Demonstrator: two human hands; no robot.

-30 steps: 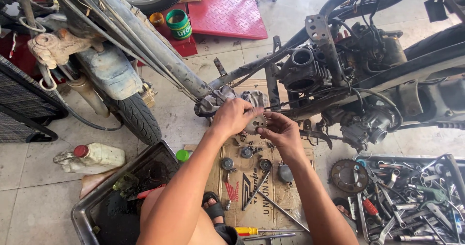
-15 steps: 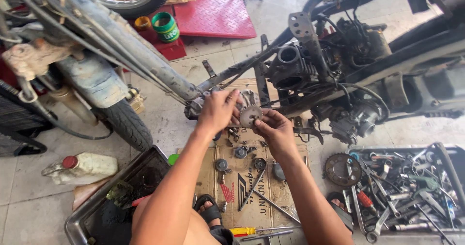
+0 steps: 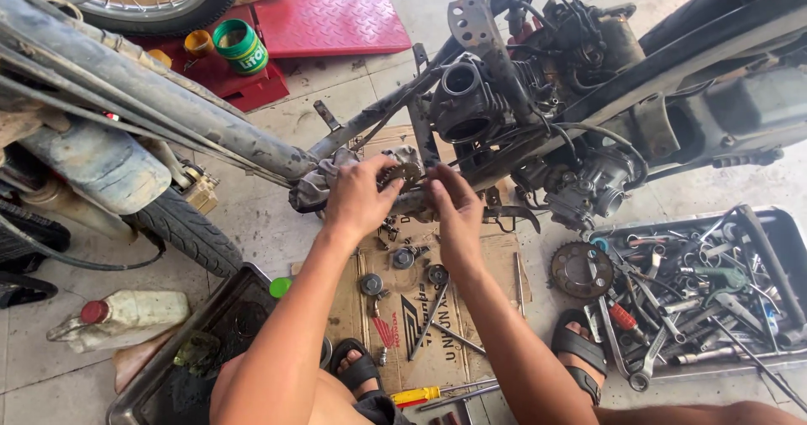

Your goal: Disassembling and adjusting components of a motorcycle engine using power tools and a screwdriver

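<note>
My left hand (image 3: 357,196) and my right hand (image 3: 454,205) both grip a small toothed metal gear part (image 3: 404,175) between them, held just below the stripped motorcycle engine (image 3: 471,101). A greasy rag (image 3: 318,183) lies by my left hand's fingers. Under my hands a flattened cardboard sheet (image 3: 458,341) carries several small round metal parts (image 3: 403,258) and long bolts (image 3: 429,320).
A tray of wrenches and tools (image 3: 706,290) sits at the right, with a sprocket (image 3: 580,269) beside it. A black oil pan (image 3: 197,349) and a plastic bottle (image 3: 126,314) are at the left. A motorcycle front wheel (image 3: 181,227), a red ramp (image 3: 328,9) and a yellow-handled screwdriver (image 3: 424,394) lie around.
Both hands have lifted the gear part a little toward the engine, and the view has shifted closer to the frame.
</note>
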